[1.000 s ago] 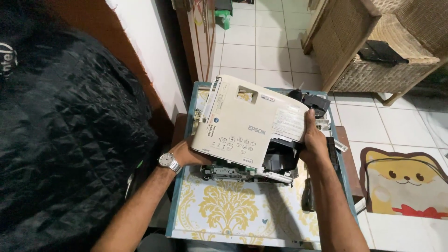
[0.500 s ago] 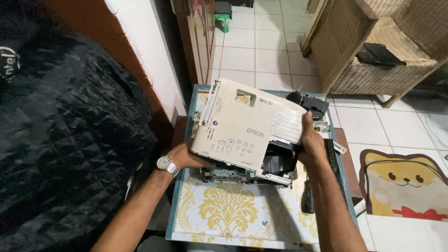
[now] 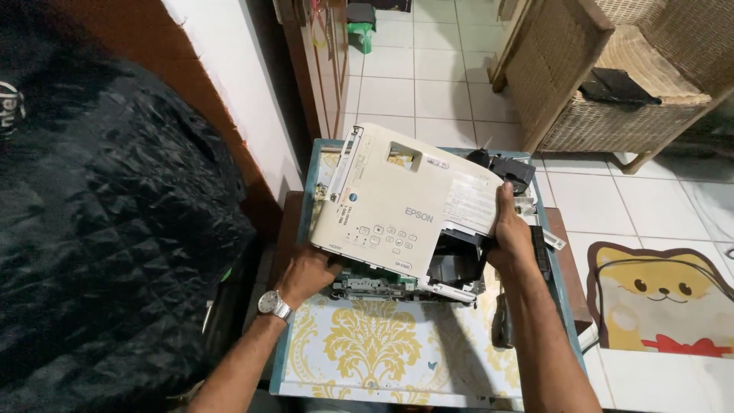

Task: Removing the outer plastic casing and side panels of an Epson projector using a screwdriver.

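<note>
Gripping the cream plastic top cover of a projector [image 3: 401,210], I have it tilted up off the projector chassis [image 3: 405,284] underneath, so most of the inner parts stay hidden beneath the shell. Only a strip of green circuit board and a black moulded housing show below its near edge, and I cannot make out the finer parts there.

My left hand [image 3: 307,273] is tucked under the cover's near-left corner; its fingers are curled out of sight beneath the plastic, closed on that edge. A metal wristwatch [image 3: 273,304] sits on that wrist. My right hand [image 3: 511,233] clasps the cover's right edge, thumb laid on the top face beside a pale paper label, the other fingers wrapped behind and hidden.

The cover is a smooth, rounded rectangle with a cluster of small buttons near its low edge and a square cut-out near its far edge. Just beyond my right hand a black boxy part [image 3: 511,170] pokes out, partly covered by the shell.

All this rests on a small table [image 3: 367,359] with a teal rim and a glossy cloth patterned in yellow damask. A dark tool handle [image 3: 502,327] lies by my right forearm, its tip hidden. A quilted black garment [image 3: 99,229] fills the left side, cut off by the frame. A wicker chair [image 3: 612,84] stands on the white floor tiles, and a cat-patterned mat [image 3: 665,294] lies to the right.
</note>
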